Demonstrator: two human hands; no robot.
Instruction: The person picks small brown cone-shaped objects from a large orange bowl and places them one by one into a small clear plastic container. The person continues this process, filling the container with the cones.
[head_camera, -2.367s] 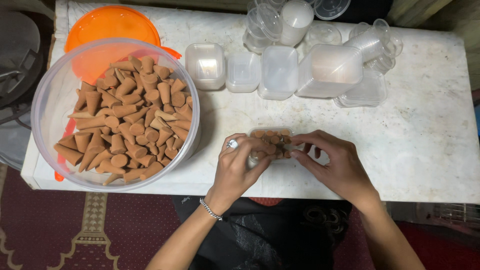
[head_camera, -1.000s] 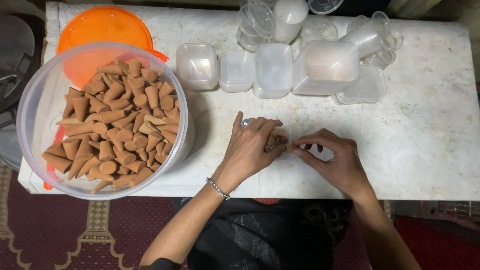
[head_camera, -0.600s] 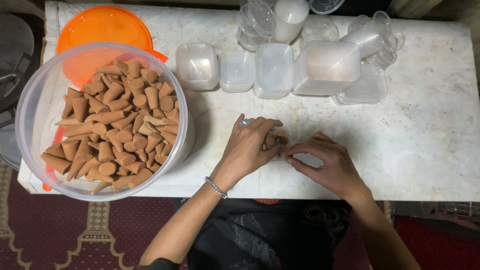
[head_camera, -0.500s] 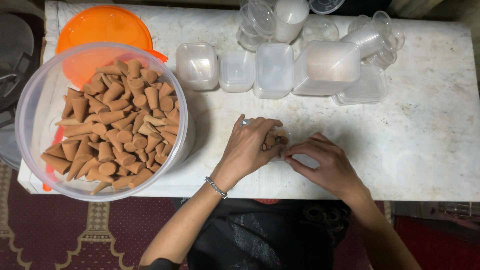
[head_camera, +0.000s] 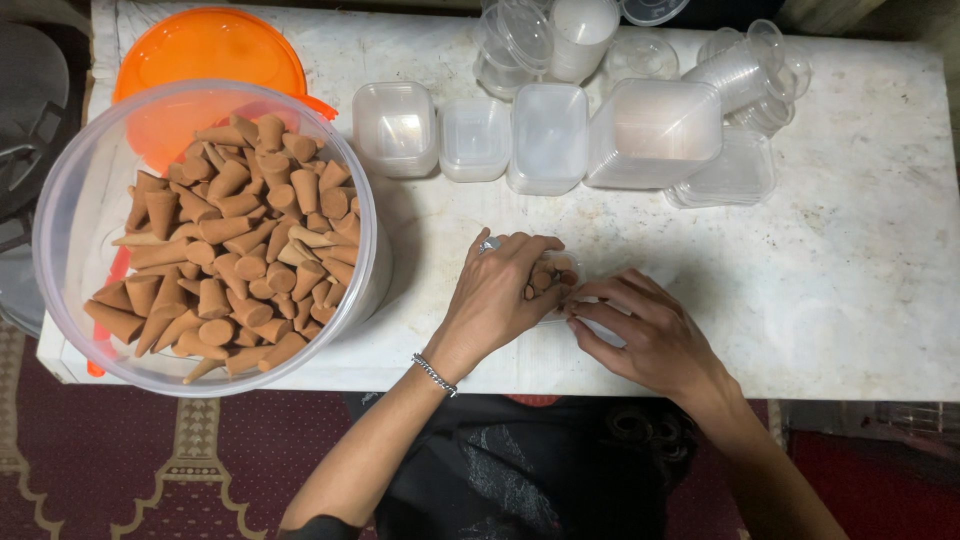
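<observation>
Left hand curled tight around a small clear tub of brown cones at the table's near edge, right hand pressed flat on its lid—packing step, likely capping next.

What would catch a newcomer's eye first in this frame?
The big clear tub heaped with brown cones at the left, with an orange lid behind it. Next, the left hand and right hand meeting at the table's near edge over a small clear container of cones. A row of empty clear containers stands along the far side.
</observation>
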